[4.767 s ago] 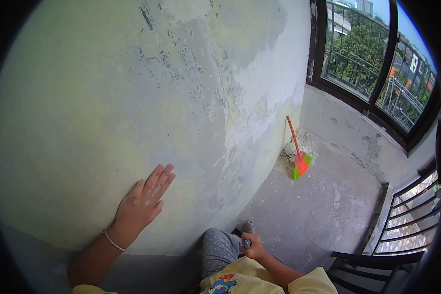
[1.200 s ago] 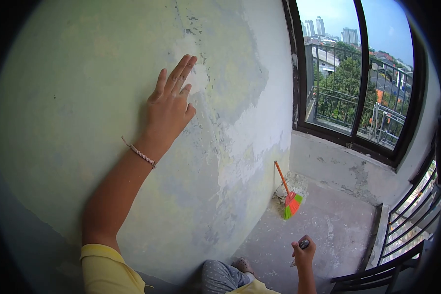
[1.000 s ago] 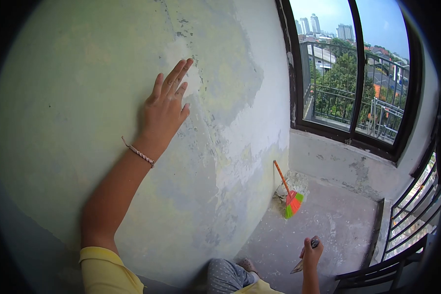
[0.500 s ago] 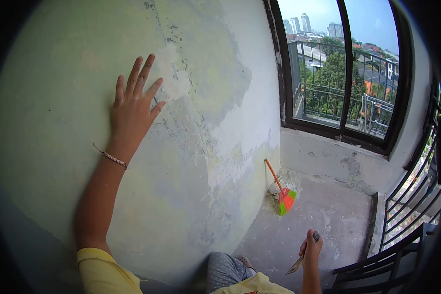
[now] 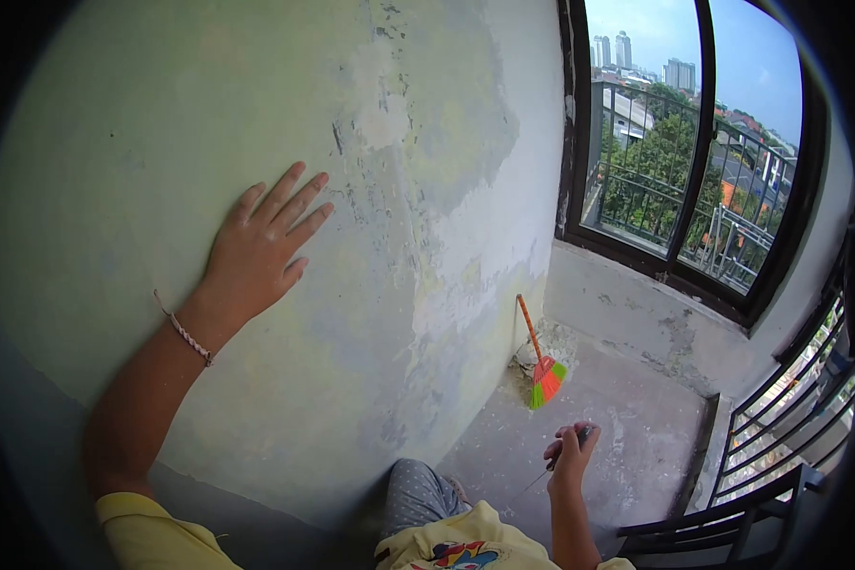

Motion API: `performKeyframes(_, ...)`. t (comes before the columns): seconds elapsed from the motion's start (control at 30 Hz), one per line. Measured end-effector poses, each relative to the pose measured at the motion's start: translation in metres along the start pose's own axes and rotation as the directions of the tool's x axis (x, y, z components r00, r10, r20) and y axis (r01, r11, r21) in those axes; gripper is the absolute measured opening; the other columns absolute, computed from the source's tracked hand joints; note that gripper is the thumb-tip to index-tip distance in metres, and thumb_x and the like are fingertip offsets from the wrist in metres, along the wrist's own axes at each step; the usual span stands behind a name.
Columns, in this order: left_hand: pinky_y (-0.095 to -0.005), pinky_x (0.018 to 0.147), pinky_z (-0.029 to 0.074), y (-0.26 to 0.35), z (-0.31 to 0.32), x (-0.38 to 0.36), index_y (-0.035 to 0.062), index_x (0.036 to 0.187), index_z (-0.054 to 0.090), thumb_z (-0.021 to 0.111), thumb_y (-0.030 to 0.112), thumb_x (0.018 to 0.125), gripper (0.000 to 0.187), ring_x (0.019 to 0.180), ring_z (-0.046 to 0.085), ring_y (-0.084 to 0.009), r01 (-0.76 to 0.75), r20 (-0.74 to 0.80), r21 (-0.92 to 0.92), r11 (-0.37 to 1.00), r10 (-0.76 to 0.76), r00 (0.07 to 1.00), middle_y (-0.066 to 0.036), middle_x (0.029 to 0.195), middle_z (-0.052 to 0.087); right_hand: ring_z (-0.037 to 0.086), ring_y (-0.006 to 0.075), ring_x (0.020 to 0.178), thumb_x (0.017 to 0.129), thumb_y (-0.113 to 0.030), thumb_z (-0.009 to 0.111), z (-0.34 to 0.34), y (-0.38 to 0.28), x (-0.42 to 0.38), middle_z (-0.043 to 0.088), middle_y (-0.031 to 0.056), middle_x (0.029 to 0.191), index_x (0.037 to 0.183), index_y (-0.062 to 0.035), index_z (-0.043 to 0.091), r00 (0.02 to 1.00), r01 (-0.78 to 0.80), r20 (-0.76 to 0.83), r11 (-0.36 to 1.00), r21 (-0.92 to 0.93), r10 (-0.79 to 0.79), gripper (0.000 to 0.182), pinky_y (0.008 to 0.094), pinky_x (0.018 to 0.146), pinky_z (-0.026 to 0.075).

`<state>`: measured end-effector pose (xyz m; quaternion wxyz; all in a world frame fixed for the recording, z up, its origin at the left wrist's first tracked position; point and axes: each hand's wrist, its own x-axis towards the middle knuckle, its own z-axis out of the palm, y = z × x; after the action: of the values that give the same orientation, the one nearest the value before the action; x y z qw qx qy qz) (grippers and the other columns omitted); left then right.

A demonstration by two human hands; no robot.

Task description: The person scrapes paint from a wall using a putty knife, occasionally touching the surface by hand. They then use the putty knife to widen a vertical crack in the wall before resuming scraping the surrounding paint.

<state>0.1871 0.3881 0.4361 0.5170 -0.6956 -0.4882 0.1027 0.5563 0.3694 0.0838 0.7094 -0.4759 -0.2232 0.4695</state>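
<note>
My left hand (image 5: 261, 242) lies flat on the patchy green and white wall (image 5: 299, 380), fingers stretched and slightly spread. It is just left of the rough, flaking strip that runs down the plaster. Low over the floor, my right hand (image 5: 570, 461) is closed around the dark handle of a putty knife (image 5: 587, 433). The thin blade points down and left, seen nearly edge-on, apart from the wall. Part of the handle is hidden by my fingers.
A broom (image 5: 546, 372) with an orange handle and green and orange bristles leans in the corner by some rubble. A dark-framed window (image 5: 670, 261) is at the upper right. Black metal railings (image 5: 779, 404) stand along the right, above the dusty floor (image 5: 627, 418).
My left hand has moved down the wall, away from the flaking strip. My right hand has turned the putty knife so its blade shows edge-on. The view has shifted left.
</note>
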Motion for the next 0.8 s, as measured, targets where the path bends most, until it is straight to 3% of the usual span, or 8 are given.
performKeyframes(0.17, -0.0421, 0.115, 0.026, 0.017, 0.011, -0.053, 0.0233, 0.147, 0.045, 0.068, 0.041, 0.085, 0.068, 0.150, 0.020, -0.0228, -0.070, 0.077, -0.062, 0.996, 0.075, 0.994, -0.002, 0.163, 0.026, 0.049, 0.0148, 0.063, 0.078, 0.004, 0.051, 0.010, 0.023, -0.007, 0.052, 0.0051, 0.083, 0.098, -0.0089, 0.043, 0.977, -0.075, 0.197, 0.997, -0.029, 0.079, 0.025, 0.0269, 0.060, 0.044)
performKeyframes(0.33, -0.0400, 0.115, 0.026, 0.006, -0.006, -0.077, 0.0240, 0.145, 0.048, 0.069, 0.038, 0.084, 0.066, 0.150, 0.022, -0.0213, -0.050, 0.095, -0.096, 0.994, 0.059, 0.994, -0.002, 0.162, 0.028, 0.055, 0.0174, 0.062, 0.077, 0.003, 0.050, 0.054, 0.019, -0.010, 0.051, 0.0071, 0.079, 0.093, -0.0065, 0.042, 0.909, -0.008, 0.410, 0.987, -0.161, 0.074, 0.020, 0.0294, 0.054, 0.048)
performKeyframes(0.43, -0.0387, 0.115, 0.027, 0.004, -0.004, -0.079, 0.0229, 0.142, 0.051, 0.068, 0.038, 0.085, 0.062, 0.149, 0.024, -0.0207, -0.051, 0.100, -0.094, 0.994, 0.060, 0.993, -0.001, 0.161, 0.030, 0.066, 0.0233, 0.068, 0.087, 0.001, 0.053, 0.112, -0.025, -0.044, 0.051, 0.0076, 0.077, 0.091, -0.0040, 0.042, 0.904, 0.195, 0.388, 0.981, 0.002, -0.180, 0.013, 0.0297, 0.047, 0.051)
performKeyframes(0.53, -0.0378, 0.114, 0.028, 0.007, 0.006, -0.079, 0.0215, 0.139, 0.053, 0.068, 0.037, 0.085, 0.058, 0.148, 0.026, -0.0206, -0.044, 0.038, -0.047, 0.998, 0.045, 0.998, -0.001, 0.159, 0.033, 0.073, 0.0318, 0.077, 0.099, -0.014, 0.055, 0.152, -0.053, -0.053, 0.054, 0.0098, 0.070, 0.088, -0.0029, 0.040, 0.694, 0.565, 0.375, 0.787, 0.246, -0.615, 0.022, 0.0304, 0.046, 0.056)
performKeyframes(0.6, -0.0370, 0.113, 0.028, 0.009, 0.005, -0.082, 0.0198, 0.137, 0.055, 0.067, 0.036, 0.086, 0.055, 0.148, 0.027, -0.0197, -0.043, 0.049, -0.067, 0.997, 0.046, 0.998, -0.001, 0.158, 0.035, 0.071, 0.0337, 0.066, 0.102, -0.030, 0.051, 0.165, -0.062, -0.046, 0.052, 0.0110, 0.067, 0.093, -0.0044, 0.035, 0.143, 0.848, 0.385, 0.313, 0.427, -0.912, 0.032, 0.0325, 0.051, 0.059)
performKeyframes(0.63, -0.0370, 0.113, 0.028, 0.011, 0.005, -0.085, 0.0198, 0.137, 0.055, 0.067, 0.036, 0.086, 0.055, 0.148, 0.027, -0.0197, -0.026, 0.059, -0.086, 0.996, 0.031, 0.998, -0.001, 0.158, 0.035, 0.072, 0.0349, 0.071, 0.103, -0.034, 0.048, 0.172, -0.067, -0.052, 0.052, 0.0085, 0.064, 0.090, -0.0060, 0.034, 0.103, 0.907, 0.344, 0.230, 0.352, -0.933, 0.034, 0.0315, 0.054, 0.059)
performKeyframes(0.73, -0.0364, 0.112, 0.029, 0.009, 0.007, -0.086, 0.0190, 0.134, 0.058, 0.066, 0.036, 0.086, 0.052, 0.147, 0.028, -0.0189, -0.019, 0.061, -0.102, 0.995, 0.025, 0.998, 0.000, 0.157, 0.036, 0.072, 0.0351, 0.071, 0.105, -0.042, 0.041, 0.195, -0.080, -0.070, 0.051, 0.0059, 0.065, 0.088, -0.0071, 0.033, 0.084, 0.989, 0.175, 0.104, 0.108, -0.981, 0.039, 0.0291, 0.052, 0.057)
performKeyframes(0.8, -0.0360, 0.112, 0.029, 0.009, 0.008, -0.087, 0.0187, 0.131, 0.059, 0.065, 0.037, 0.086, 0.049, 0.147, 0.029, -0.0186, -0.047, 0.033, -0.038, 0.998, 0.048, 0.998, 0.000, 0.157, 0.038, 0.071, 0.0257, 0.065, 0.103, -0.042, 0.044, 0.206, -0.080, -0.088, 0.064, 0.0050, 0.079, 0.097, -0.0106, 0.027, 0.269, 0.954, 0.211, 0.289, 0.073, -0.940, 0.037, 0.0333, 0.065, 0.060)
